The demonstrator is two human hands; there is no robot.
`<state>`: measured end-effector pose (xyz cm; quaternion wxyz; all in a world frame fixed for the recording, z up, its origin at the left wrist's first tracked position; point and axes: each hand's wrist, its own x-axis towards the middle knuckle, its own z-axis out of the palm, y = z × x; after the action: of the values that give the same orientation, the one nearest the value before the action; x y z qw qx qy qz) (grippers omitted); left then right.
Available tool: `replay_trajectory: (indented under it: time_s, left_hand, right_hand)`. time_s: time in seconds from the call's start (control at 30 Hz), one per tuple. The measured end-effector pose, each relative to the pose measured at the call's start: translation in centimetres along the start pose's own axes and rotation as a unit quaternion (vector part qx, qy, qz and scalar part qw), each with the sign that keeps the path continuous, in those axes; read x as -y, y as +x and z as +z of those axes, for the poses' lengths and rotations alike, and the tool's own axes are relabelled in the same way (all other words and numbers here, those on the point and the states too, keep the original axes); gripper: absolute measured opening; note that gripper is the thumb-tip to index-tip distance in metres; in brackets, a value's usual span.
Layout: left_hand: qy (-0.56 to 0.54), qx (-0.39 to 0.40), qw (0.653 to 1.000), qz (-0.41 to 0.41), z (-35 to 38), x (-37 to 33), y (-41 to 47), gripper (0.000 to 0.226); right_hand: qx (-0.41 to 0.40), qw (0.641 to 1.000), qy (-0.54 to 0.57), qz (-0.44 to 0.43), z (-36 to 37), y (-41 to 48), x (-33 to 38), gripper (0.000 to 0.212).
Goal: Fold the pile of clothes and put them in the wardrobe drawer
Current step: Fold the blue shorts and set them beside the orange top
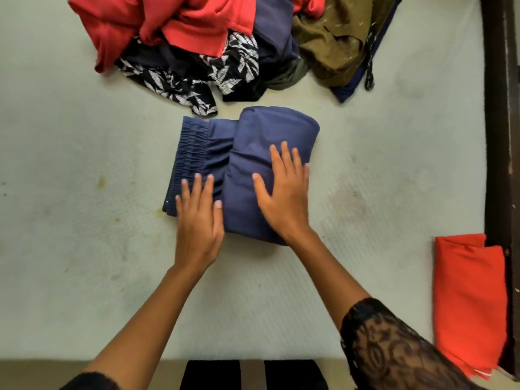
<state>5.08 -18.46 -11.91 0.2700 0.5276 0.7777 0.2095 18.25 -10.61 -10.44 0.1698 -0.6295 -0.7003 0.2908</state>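
A folded navy-blue garment point(253, 130) with an elastic waistband at its left end lies in the middle of the pale mattress point(84, 249). My left hand point(198, 218) lies flat on its near left part, fingers straight. My right hand point(284, 190) presses flat on the thicker folded right part, fingers spread. Beyond it sits the pile of unfolded clothes point(219, 38): red, navy, black-and-white leaf print and olive-brown pieces.
A folded orange-red garment point(470, 299) lies at the mattress's right edge. A dark wooden frame point(501, 108) runs along the right side. The mattress's near edge crosses the bottom of the view, with my dark-clad legs point(253, 375) below it.
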Motion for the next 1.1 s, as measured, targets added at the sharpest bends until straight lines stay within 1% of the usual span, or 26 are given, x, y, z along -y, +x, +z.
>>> replay_trajectory:
  time_s: [0.03,0.1,0.17,0.23,0.27,0.3,0.37,0.43,0.47,0.53,0.6,0.63,0.7,0.73,0.77,0.8,0.83,0.87,0.9,0.93,0.97,1.0,1.03,1.07,1.1]
  left_hand:
    - [0.009,0.013,1.000,0.025,0.4,-0.3,0.3,0.057]
    - [0.046,0.045,0.995,0.072,1.2,-0.8,0.9,0.059]
    - [0.097,0.110,0.986,0.082,2.1,-1.3,1.3,0.058]
    - [0.155,0.166,0.971,0.069,3.0,-1.2,1.5,0.057]
    - [0.159,0.170,0.971,0.060,3.2,-1.2,1.6,0.059]
    - [0.139,0.158,0.976,0.052,3.2,-1.3,1.6,0.060]
    - [0.056,0.102,0.993,0.021,2.6,-2.0,2.0,0.057]
    - [0.015,0.054,0.998,0.005,2.1,-2.7,2.9,0.052]
    - [0.018,0.052,0.998,0.016,1.9,-2.9,3.4,0.049]
    - [0.019,0.081,0.996,0.040,1.7,-3.3,4.3,0.049]
    - [0.054,0.099,0.993,0.047,1.8,-3.1,4.9,0.052]
    - [0.092,0.090,0.989,0.068,2.0,-2.9,4.8,0.053]
    - [0.153,0.086,0.975,0.137,2.2,-2.7,4.3,0.053]
    - [0.171,0.101,0.966,0.165,2.4,-2.6,3.9,0.057]
    - [0.168,0.142,0.961,0.166,2.8,-2.4,3.5,0.060]
    - [0.143,0.186,0.962,0.139,2.8,-2.4,3.2,0.061]
    - [0.089,0.224,0.966,0.090,2.8,-2.4,3.2,0.060]
    - [0.007,0.237,0.971,0.029,2.3,-2.6,3.3,0.059]
    - [-0.106,0.222,0.968,-0.048,1.5,-3.0,3.4,0.059]
    - [-0.234,0.187,0.946,-0.125,0.3,-3.6,3.7,0.061]
    - [-0.358,0.157,0.902,-0.183,-1.1,-4.1,4.1,0.065]
    - [-0.449,0.150,0.857,-0.204,-2.6,-4.3,4.3,0.067]
    - [-0.506,0.152,0.825,-0.200,-4.1,-4.1,4.4,0.071]
    - [-0.538,0.151,0.806,-0.196,-5.8,-3.5,4.5,0.074]
    - [-0.551,0.140,0.798,-0.199,-7.1,-2.7,4.6,0.075]
  right_hand:
    - [0.018,0.998,-0.065,-0.014,0.4,0.1,-1.1,0.065]
    - [0.051,0.984,-0.166,-0.045,1.6,0.0,-3.0,0.068]
    - [0.075,0.967,-0.234,-0.063,2.7,-0.3,-4.5,0.068]
    - [0.095,0.958,-0.264,-0.059,3.3,0.0,-5.2,0.068]
    - [0.106,0.956,-0.267,-0.055,3.4,0.2,-5.2,0.069]
    - [0.113,0.957,-0.262,-0.053,3.3,0.3,-5.1,0.070]
    - [0.110,0.966,-0.227,-0.049,2.9,0.4,-5.0,0.071]
    - [0.086,0.981,-0.170,-0.029,2.3,0.1,-4.9,0.071]
    - [0.067,0.987,-0.143,-0.009,2.1,-0.2,-4.9,0.070]
    - [0.037,0.995,-0.083,0.041,1.9,-0.6,-4.9,0.065]
    - [0.009,0.996,0.001,0.088,1.8,-0.7,-4.4,0.060]
    - [-0.013,0.992,0.043,0.117,1.7,-0.6,-4.0,0.061]
    - [-0.057,0.971,0.107,0.207,0.9,0.0,-2.9,0.068]
    - [-0.061,0.955,0.134,0.259,0.3,0.5,-2.4,0.073]
    - [-0.053,0.937,0.162,0.306,-0.6,0.9,-1.9,0.078]
    - [-0.040,0.918,0.195,0.343,-1.5,1.3,-1.4,0.081]
    - [-0.026,0.900,0.233,0.368,-2.4,1.7,-0.8,0.082]
    - [-0.016,0.886,0.270,0.378,-3.2,2.0,0.0,0.080]
    - [-0.011,0.881,0.295,0.370,-3.8,2.1,1.1,0.074]
    - [-0.014,0.887,0.304,0.348,-4.0,2.1,2.6,0.067]
    - [-0.016,0.898,0.305,0.316,-4.0,2.1,4.4,0.061]
    - [-0.011,0.908,0.312,0.278,-3.7,1.8,6.3,0.059]
    - [0.006,0.913,0.335,0.234,-3.3,1.5,8.2,0.058]
    - [0.037,0.910,0.367,0.188,-2.6,1.0,10.0,0.058]
    - [0.071,0.908,0.386,0.146,-1.9,0.5,11.6,0.058]
